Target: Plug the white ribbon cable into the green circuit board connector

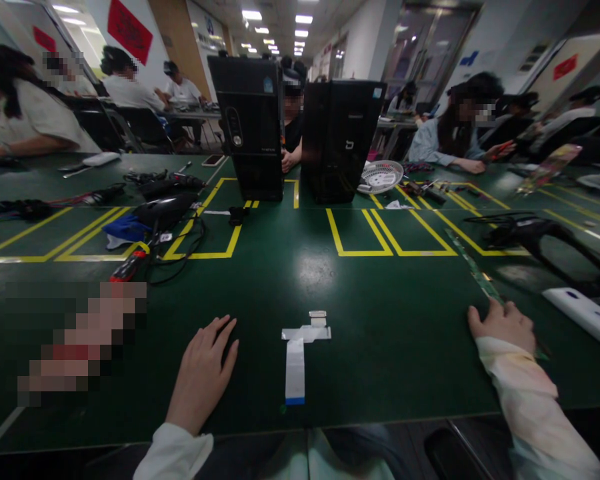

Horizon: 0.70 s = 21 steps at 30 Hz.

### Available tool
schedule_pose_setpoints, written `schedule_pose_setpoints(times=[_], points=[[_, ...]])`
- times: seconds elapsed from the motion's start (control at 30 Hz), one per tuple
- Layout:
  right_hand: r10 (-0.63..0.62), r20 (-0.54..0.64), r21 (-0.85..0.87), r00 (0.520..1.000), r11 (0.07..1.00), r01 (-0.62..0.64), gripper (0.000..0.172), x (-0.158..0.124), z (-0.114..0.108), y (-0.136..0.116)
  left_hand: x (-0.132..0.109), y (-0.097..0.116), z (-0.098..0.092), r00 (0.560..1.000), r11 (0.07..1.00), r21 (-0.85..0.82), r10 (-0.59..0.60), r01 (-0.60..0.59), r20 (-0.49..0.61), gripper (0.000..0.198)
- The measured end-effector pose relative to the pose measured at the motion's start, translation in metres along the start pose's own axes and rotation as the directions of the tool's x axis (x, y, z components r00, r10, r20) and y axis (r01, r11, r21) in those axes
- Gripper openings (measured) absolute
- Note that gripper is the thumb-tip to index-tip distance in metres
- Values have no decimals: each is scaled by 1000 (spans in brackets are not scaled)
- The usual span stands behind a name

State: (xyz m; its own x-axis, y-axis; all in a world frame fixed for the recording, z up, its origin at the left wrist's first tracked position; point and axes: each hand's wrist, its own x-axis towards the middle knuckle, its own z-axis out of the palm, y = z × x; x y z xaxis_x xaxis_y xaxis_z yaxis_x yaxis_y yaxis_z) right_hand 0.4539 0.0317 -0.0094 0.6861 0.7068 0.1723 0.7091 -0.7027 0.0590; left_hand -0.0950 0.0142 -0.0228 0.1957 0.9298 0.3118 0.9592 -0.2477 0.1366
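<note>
My left hand (203, 373) rests on the green table, fingers stretched out and slightly apart, holding nothing. Just to its right lies a white flat ribbon cable (295, 373) with a blue end, its upper part folded across sideways near a small connector (318, 315). On the right, my right hand (503, 327) is closed over a long, narrow green circuit board strip (473, 270). The strip slants away from me and its middle is hidden under the fingers.
Two black computer towers (253, 133) stand ahead. Black cables (167, 213), a blue cloth (125, 230) and a red-black tool handle (129, 265) lie left. A white device (583, 317) and a black frame (550, 233) lie right. Yellow tape marks the table (365, 287). Other people sit around.
</note>
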Motion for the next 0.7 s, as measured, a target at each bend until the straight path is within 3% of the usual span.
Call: schedule_pose_setpoints(times=[0.2, 0.43, 0.57, 0.7], points=[[28, 60, -25, 998, 999, -26, 66, 3, -2, -3, 0, 1, -2, 1000, 1000, 7, 5, -5, 2, 47], [-47, 120, -45, 992, 998, 53, 72, 1, 1, 10, 0, 2, -3, 1000, 1000, 0, -17, 17, 14, 47], [-225, 45, 7, 973, 974, 225, 71, -4, 17, 32, 0, 1, -1, 1000, 1000, -2, -12, 12, 7, 48], [-503, -114, 161, 857, 842, 515, 68, 3, 39, 67, 0, 0, 0, 1000, 1000, 8, -6, 6, 0, 47]])
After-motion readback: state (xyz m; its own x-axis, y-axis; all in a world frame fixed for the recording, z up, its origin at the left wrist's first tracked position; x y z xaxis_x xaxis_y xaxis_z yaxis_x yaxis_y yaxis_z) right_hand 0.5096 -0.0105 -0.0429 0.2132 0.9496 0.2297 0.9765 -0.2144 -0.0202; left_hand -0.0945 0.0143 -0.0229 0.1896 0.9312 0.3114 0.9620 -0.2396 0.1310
